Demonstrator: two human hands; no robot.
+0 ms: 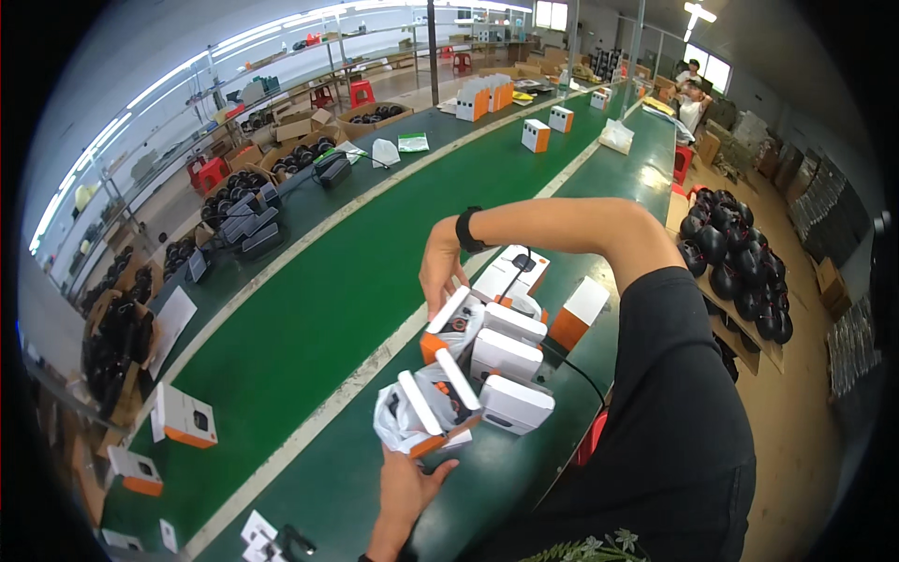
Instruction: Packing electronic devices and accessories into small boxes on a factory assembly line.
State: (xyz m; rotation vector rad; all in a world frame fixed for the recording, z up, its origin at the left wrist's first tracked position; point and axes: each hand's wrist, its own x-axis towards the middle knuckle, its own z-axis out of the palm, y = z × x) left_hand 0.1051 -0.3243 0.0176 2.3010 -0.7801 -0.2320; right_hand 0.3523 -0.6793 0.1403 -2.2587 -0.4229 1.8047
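My left hand (407, 489) comes up from the lower edge, its fingers against the base of an open white-and-orange box (431, 438) and its thumb out to the right. A crumpled clear plastic bag (397, 420) bulges from that box around dark parts. My right arm arches over from the right, a black band on its wrist. My right hand (440, 269) bends down at the far end of a second open box (434, 345), its fingertips at that box's edge. Several white cartons (507, 354) stand close beside both, with a black cable (581, 373) trailing among them.
A green conveyor belt (309, 323) runs past on the left, carrying closed boxes (536, 136) far off and a box (185, 415) near its lower left. Bundled black round items (735, 248) pile up at right. Black devices (248, 225) lie across the belt. A person (691, 94) is in the distance.
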